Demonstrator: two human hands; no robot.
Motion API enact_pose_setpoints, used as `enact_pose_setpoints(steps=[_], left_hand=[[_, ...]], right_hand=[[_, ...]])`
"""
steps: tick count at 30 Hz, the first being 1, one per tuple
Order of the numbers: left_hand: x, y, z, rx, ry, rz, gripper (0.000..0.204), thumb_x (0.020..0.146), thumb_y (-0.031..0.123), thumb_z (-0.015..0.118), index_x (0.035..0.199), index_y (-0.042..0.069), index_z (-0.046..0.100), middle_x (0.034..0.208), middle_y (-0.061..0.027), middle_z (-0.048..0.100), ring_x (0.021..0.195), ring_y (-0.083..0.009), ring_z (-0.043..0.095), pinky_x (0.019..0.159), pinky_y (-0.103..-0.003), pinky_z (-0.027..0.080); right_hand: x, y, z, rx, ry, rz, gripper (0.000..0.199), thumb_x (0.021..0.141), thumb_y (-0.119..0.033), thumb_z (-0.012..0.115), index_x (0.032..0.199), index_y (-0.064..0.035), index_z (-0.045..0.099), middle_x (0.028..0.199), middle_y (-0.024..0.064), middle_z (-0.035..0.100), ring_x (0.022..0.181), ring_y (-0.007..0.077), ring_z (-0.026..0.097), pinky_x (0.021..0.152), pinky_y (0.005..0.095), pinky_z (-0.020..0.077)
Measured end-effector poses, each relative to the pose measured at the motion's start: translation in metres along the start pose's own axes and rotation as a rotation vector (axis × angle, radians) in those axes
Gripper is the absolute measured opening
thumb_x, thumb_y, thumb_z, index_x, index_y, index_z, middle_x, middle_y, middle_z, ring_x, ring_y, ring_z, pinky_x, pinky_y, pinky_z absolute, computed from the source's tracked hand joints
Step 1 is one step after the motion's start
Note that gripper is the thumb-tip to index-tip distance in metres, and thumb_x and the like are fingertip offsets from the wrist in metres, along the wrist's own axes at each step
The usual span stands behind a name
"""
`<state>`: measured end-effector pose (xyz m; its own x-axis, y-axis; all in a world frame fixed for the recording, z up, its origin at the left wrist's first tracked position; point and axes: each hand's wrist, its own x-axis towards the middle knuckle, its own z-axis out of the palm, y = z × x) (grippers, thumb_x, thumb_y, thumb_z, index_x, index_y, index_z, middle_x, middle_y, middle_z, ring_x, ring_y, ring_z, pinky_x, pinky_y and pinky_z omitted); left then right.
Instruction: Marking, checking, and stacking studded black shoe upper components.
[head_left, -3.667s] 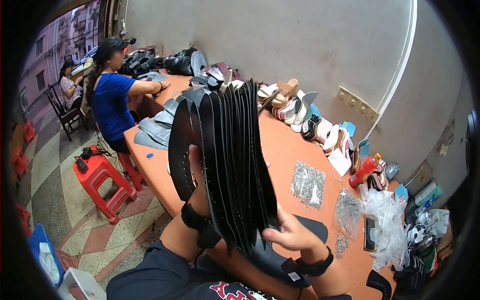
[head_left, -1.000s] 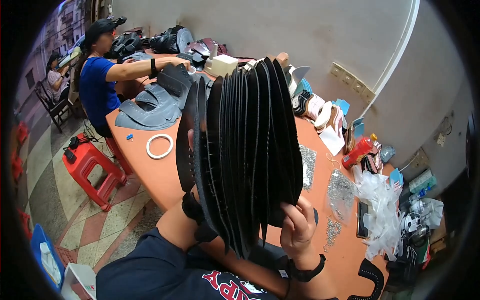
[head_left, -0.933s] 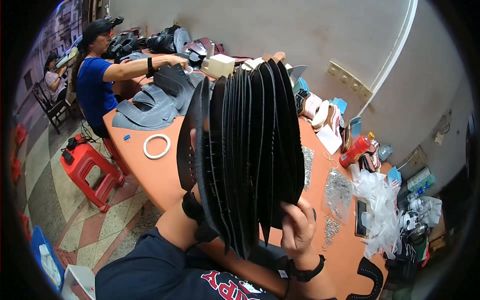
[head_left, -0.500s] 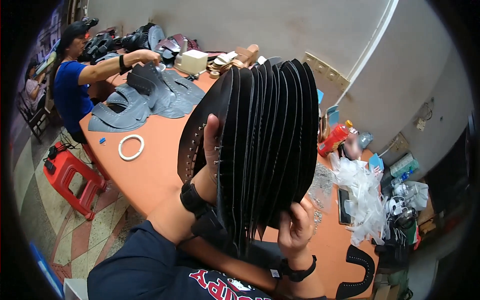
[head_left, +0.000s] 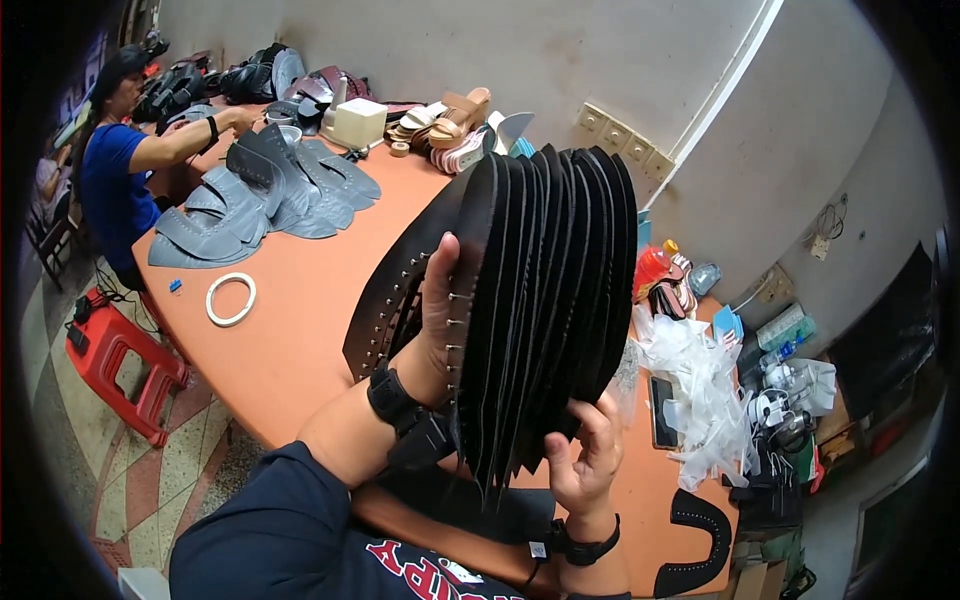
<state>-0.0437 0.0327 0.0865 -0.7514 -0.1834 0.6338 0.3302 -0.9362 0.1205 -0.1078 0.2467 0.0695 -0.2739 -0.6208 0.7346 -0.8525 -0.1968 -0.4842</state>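
A thick fanned stack of black curved leather pieces [head_left: 545, 300] stands upright in front of me, above the orange table [head_left: 290, 350]. My left hand [head_left: 440, 300] grips the stack from the left side, thumb and fingers pressed among the outer studded pieces. My right hand [head_left: 585, 460] supports the stack from below on the right, fingers curled up against the lower edges. Both wrists wear black bands.
A white ring [head_left: 230, 298] lies on the table at left, beyond it a pile of grey cut pieces [head_left: 260, 195]. A person in a blue shirt [head_left: 115, 190] works at the far end. Clear plastic bags [head_left: 700, 390], a phone [head_left: 662, 412] and a black curved piece [head_left: 695, 540] lie right.
My view has swung right along the table. The stack stays held in both hands, fanned wider, with my right hand shifted under its lower right edge.
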Motion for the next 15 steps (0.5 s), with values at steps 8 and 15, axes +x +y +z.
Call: enact_pose_setpoints(steps=[8, 15], left_hand=[[0.002, 0.002, 0.004, 0.034, 0.057, -0.015, 0.071, 0.081, 0.064, 0.057, 0.121, 0.006, 0.058, 0.117, -0.0142, 0.063, 0.106, -0.0273, 0.061, 0.095, -0.043, 0.047], [0.001, 0.000, 0.009, 0.035, 0.123, -0.027, 0.073, 0.080, 0.065, 0.057, 0.124, 0.006, 0.056, 0.120, -0.0144, 0.062, 0.108, -0.0282, 0.060, 0.096, -0.043, 0.046]], right_hand=[[0.012, 0.006, 0.006, -0.041, -0.014, -0.104, 0.029, 0.083, -0.003, 0.062, 0.112, 0.0000, 0.058, 0.115, 0.0238, 0.053, 0.092, 0.0332, 0.060, 0.080, 0.0359, 0.0495], [0.002, 0.006, 0.009, 0.013, -0.033, 0.038, 0.035, 0.080, -0.009, 0.069, 0.112, 0.0009, 0.057, 0.113, 0.0241, 0.054, 0.094, 0.0341, 0.059, 0.080, 0.0368, 0.0493]])
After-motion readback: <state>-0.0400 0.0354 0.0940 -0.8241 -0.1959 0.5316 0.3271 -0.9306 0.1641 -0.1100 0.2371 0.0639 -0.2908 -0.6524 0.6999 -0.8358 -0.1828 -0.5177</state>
